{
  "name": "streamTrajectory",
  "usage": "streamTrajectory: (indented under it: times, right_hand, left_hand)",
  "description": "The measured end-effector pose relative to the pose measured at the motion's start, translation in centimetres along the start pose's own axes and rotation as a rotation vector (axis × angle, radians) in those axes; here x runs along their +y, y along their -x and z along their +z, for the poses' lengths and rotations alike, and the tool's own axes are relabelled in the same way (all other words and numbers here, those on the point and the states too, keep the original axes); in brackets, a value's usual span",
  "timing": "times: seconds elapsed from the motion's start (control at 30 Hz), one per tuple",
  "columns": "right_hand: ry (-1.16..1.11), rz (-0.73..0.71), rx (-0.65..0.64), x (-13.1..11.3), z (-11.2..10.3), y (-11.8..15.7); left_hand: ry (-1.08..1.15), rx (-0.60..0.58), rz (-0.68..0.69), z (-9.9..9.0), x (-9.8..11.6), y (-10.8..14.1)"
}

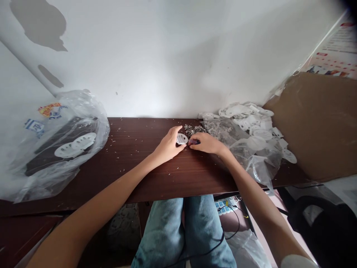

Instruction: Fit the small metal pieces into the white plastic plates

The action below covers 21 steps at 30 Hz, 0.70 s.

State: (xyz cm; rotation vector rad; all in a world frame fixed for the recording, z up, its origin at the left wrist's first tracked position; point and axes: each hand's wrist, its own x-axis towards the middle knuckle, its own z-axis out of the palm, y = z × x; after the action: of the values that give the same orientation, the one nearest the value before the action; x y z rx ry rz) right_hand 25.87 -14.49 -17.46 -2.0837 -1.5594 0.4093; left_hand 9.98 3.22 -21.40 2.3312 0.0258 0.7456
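Near the middle of the dark wooden table, my left hand grips a white slotted disc between thumb and fingers. Just right of the disc, my right hand is closed round a small purplish object, mostly hidden by the fingers. The object's tip is close to the disc's right edge; whether they touch is not clear. A pile of small metallic pieces lies right behind my hands.
Two more white discs lie in a clear plastic bag at the left. Many white plastic parts are heaped at the back right, beside a crumpled clear bag and a cardboard box. Tiny white scraps dot the tabletop.
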Motion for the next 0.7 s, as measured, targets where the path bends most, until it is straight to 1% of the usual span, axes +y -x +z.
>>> streamTrajectory:
  times: [0.1, 0.2, 0.27, 0.33, 0.4, 0.5, 0.6, 0.7]
  right_hand:
    - [-0.176, 0.076, 0.090, -0.1, -0.3, 0.1]
    - [-0.496, 0.132, 0.178, -0.4, -0.7, 0.3]
    - [-0.705, 0.159, 0.194, -0.7, -0.9, 0.4]
    - [-0.853, 0.166, 0.197, -1.0, -0.8, 0.5]
    - [-0.952, 0.170, 0.207, -1.2, -0.7, 0.4]
    - [-1.054, 0.201, 0.206, -1.2, -0.3, 0.1]
    - [-1.100, 0.226, 0.185, -1.1, 0.1, -0.2]
    - [-1.131, 0.217, 0.178, -1.1, 0.5, -0.3]
  left_hand:
    - [0.012, 0.056, 0.009, 0.0, 0.1, 0.0]
    - [0.025, 0.072, 0.024, 0.1, 0.5, 0.1]
    - [0.053, 0.061, 0.043, 0.2, 0.9, 0.3]
    - [0.093, 0.033, 0.048, 0.3, 1.3, 0.5]
    - [0.133, -0.001, 0.052, 0.4, 1.7, 0.7]
    - [0.187, -0.018, 0.075, 0.4, 2.0, 0.8]
    - [0.214, -0.024, 0.083, 0.3, 2.0, 0.8]
    - [0.225, -0.047, 0.086, 0.2, 2.0, 0.7]
